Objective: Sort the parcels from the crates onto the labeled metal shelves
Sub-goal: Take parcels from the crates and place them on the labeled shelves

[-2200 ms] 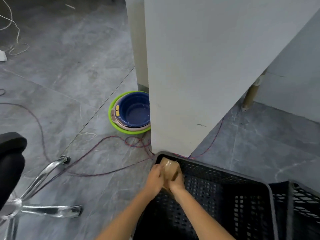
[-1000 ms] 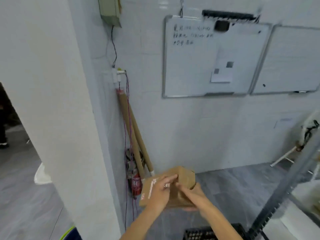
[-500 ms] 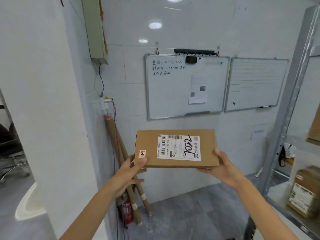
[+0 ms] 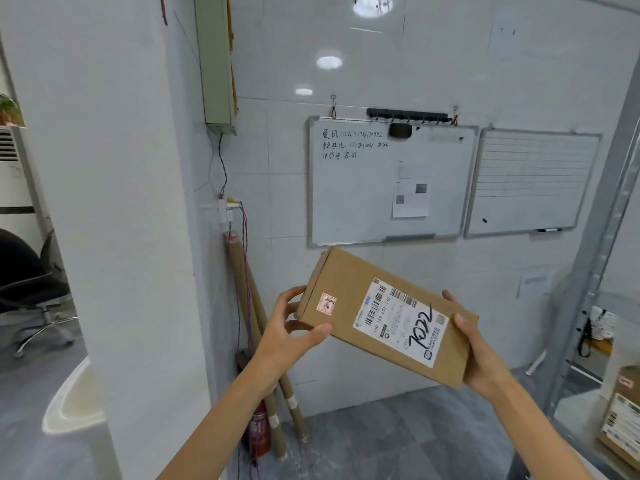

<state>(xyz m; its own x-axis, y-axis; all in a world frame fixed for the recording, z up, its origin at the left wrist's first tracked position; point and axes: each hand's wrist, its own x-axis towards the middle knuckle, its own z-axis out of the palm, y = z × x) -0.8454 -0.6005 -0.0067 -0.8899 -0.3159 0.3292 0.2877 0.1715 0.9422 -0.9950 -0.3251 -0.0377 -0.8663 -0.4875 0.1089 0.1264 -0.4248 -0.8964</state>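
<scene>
A flat brown cardboard parcel (image 4: pixel 349 303) is held up in front of me, tilted with its right end lower. Its white shipping label (image 4: pixel 401 322) faces me, with "7022" written on it in black marker. My left hand (image 4: pixel 289 332) grips the parcel's left end, thumb across the front. My right hand (image 4: pixel 476 351) grips the right end from below and behind. The metal shelf unit's grey upright (image 4: pixel 595 265) stands at the right edge, with a labelled brown parcel (image 4: pixel 621 419) on a lower shelf.
A white pillar (image 4: pixel 104 220) fills the left. Cardboard tubes (image 4: pixel 258 344) and a small red extinguisher (image 4: pixel 259 434) lean in the corner. Two whiteboards (image 4: pixel 374 181) hang on the tiled wall. An office chair (image 4: pixel 31 289) stands far left.
I lifted the parcel out of the black crate and raised my view to the wall. In the last half second the parcel tilted from level, its right end dropping.
</scene>
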